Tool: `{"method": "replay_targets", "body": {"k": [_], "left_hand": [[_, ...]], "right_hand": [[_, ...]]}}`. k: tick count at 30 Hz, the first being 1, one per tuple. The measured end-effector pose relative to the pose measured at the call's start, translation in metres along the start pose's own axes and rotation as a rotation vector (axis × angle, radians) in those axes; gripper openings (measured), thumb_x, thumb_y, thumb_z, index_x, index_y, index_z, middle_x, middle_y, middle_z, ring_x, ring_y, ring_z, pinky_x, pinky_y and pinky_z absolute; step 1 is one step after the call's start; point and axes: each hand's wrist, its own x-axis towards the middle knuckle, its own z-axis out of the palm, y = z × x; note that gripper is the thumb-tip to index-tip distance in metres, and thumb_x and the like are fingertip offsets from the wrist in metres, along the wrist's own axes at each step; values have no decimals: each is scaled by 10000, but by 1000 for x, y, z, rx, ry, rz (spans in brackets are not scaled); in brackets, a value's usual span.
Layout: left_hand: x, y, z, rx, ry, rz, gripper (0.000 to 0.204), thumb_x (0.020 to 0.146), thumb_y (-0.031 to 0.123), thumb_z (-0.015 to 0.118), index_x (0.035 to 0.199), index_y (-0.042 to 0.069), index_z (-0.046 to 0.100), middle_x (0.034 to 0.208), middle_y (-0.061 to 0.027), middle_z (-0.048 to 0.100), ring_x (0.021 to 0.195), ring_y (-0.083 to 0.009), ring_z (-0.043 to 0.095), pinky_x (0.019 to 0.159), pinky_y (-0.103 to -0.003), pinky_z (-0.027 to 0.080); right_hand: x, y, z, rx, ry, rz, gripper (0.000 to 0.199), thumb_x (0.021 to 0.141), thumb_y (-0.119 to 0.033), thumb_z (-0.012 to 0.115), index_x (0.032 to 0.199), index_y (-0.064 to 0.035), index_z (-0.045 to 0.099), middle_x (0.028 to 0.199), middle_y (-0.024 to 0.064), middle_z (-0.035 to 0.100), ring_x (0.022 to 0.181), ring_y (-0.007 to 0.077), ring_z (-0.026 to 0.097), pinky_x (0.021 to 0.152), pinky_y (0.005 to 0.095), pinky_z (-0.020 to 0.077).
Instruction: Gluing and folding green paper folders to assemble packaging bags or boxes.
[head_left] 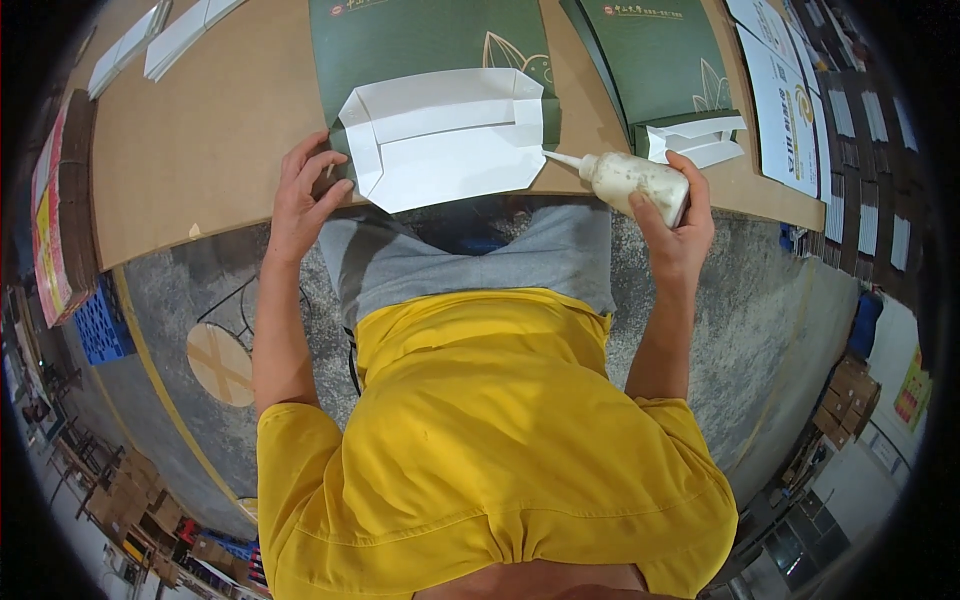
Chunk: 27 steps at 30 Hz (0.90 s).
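Observation:
A green paper bag (pixel 420 45) lies flat on the table, its white bottom (pixel 445 160) folded open toward me. My right hand (pixel 675 205) grips a glue bottle (pixel 635 185), semi-clear with whitish contents. The bottle is tilted on its side, and its thin nozzle points left, with the tip at the right edge of the white flaps. At the left edge of the bag bottom is my left hand (pixel 305 190), fingers bent and apart, the tips touching or close to the bag's side. I see nothing held in it.
Another green bag (pixel 665 60) lies to the right, its white bottom end partly raised. White folded pieces (pixel 190 35) rest at the far left of the brown table (pixel 190 140). Stacked cardboard (pixel 865 180) stands beyond the right edge. A round wooden stool (pixel 220 363) is on the floor at left.

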Motion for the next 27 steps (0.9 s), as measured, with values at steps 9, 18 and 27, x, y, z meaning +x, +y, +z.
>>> {"method": "replay_targets", "body": {"k": [9,18,27], "left_hand": [[1,3,-1,32,6,8,304,752,100,703,1039,87,604,1323,-103,463,1207,-287,435,975,-367,395],[0,0,-2,21,13,15,298,750,106,699,1030,83,602,1320,-106,464,1192,-288,440,990,-365,380],[3,2,-1,28,15,21,303,749,118,689,1035,80,596,1314,-105,472,1186,-291,445,978,-366,396]], "right_hand": [[0,-6,4,-109,-13,-156,526,673,-80,755,1163,-57,565,1059,99,587,953,200,592,822,316,480],[-6,-17,5,-148,-126,-243,517,665,-60,746,1149,-52,564,1028,116,582,924,249,601,811,331,482],[0,0,-5,401,9,71,521,714,-96,713,1202,-58,536,1102,130,590,929,234,601,806,346,498]]}}
